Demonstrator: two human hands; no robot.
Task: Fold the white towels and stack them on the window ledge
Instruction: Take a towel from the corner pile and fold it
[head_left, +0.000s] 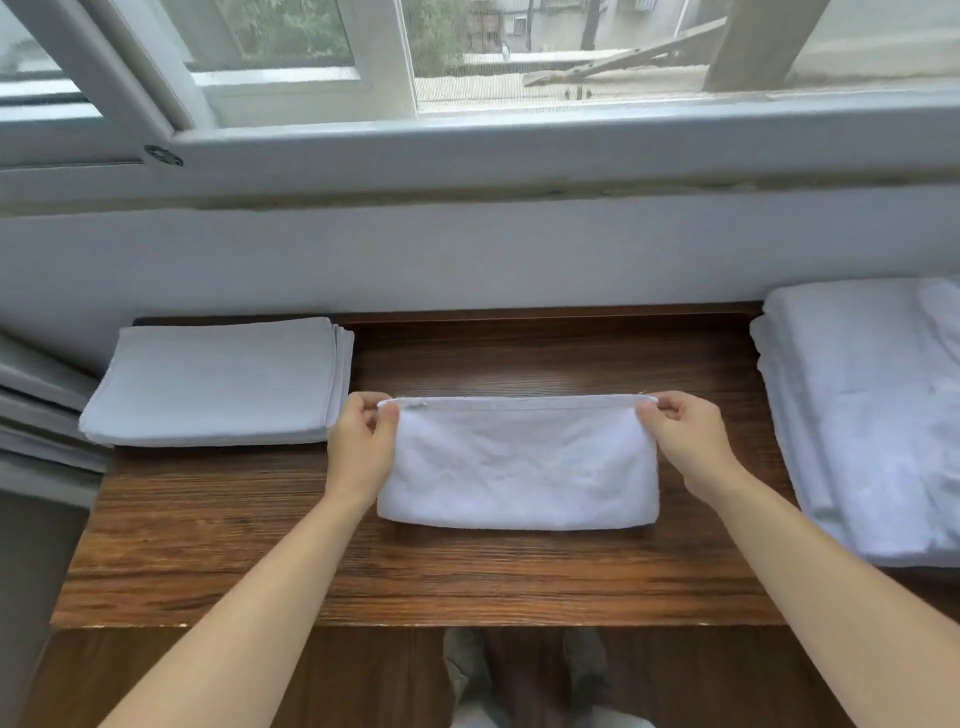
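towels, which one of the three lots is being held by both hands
The middle towel, pinched at its far corners by the left hand and right hand. The left stack and right pile lie untouched.

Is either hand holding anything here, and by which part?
Both hold the white towel: left hand pinches its far left corner, right hand its far right corner.

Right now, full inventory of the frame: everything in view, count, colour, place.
towel being folded: 1, white, centre of the ledge, far corners pinched
folded stack: 1 stack, several towels, white, left end of ledge
unfolded pile: 1 pile, white, right end of ledge
window ledge: 1, dark wood grain, below the window
window frame: 1, white, top of view
shoes: 2, grey, on the floor below the ledge
left hand: 1, pinches the towel's far left corner
right hand: 1, pinches the towel's far right corner
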